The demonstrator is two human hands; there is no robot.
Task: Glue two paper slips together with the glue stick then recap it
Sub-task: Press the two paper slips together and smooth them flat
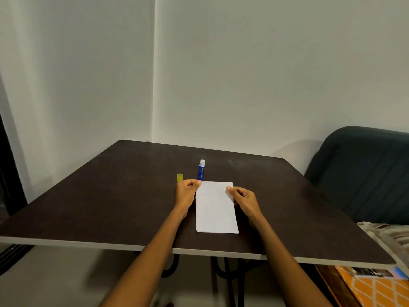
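Head view: left hand (186, 192) and right hand (242, 199), fingers curled, pinch the paper slips' (215, 209) far corners.

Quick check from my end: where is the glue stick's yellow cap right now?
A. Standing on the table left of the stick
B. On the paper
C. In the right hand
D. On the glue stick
A: the yellow cap stands on the table just left of the upright, uncapped glue stick.
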